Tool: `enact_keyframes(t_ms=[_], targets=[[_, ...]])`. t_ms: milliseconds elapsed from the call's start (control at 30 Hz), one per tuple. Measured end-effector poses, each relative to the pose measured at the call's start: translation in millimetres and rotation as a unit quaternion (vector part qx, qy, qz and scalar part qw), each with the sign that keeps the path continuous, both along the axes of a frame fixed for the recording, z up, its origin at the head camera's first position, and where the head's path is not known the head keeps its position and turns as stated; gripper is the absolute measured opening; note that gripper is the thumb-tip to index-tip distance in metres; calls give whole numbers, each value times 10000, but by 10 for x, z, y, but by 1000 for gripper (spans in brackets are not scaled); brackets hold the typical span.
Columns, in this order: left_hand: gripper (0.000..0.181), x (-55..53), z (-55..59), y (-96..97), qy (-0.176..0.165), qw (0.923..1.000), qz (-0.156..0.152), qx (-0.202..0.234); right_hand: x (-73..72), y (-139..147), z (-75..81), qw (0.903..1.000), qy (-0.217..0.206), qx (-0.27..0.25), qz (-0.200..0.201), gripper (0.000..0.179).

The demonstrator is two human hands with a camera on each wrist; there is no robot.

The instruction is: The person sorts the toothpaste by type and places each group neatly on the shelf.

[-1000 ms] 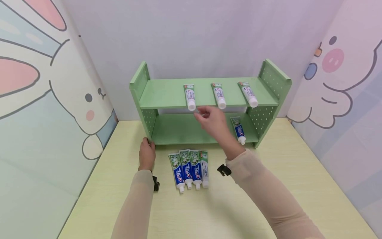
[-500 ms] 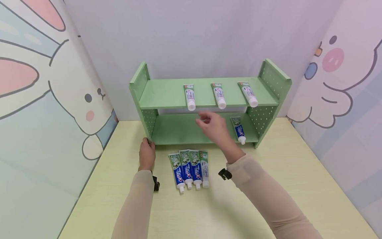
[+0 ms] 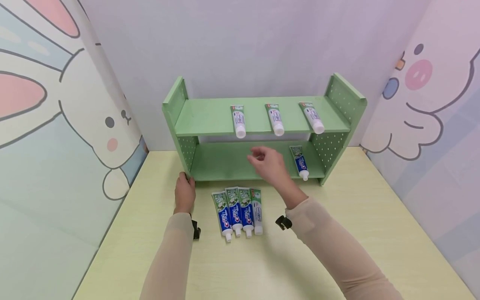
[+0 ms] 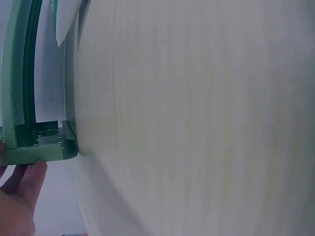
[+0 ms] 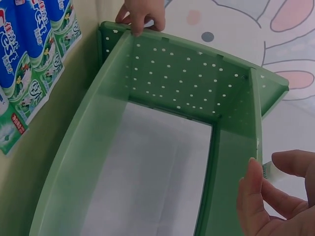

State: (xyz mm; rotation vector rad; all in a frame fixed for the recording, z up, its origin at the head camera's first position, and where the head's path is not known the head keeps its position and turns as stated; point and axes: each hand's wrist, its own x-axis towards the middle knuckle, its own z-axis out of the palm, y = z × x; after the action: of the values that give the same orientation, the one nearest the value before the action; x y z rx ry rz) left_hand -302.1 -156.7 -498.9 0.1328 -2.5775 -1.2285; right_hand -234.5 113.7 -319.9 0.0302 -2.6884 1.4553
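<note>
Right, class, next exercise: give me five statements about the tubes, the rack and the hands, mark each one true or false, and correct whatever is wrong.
1. Three white tubes lie on the upper shelf. True.
2. The right hand is holding a tube. False: it holds nothing.
3. The left hand grips the left end of the rack. True.
4. A blue tube lies at the left end of the lower shelf. False: it lies near the right end.
5. Three blue tubes and one white tube lie on the table. True.
</note>
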Motion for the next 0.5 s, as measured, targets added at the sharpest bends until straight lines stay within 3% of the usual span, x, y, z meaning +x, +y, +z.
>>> enact_keyframes(t_ms=[500], targets=[[27,14,11,-9,26,10000,18,-15,23,28,-219,9998,-108,154,-7,34]])
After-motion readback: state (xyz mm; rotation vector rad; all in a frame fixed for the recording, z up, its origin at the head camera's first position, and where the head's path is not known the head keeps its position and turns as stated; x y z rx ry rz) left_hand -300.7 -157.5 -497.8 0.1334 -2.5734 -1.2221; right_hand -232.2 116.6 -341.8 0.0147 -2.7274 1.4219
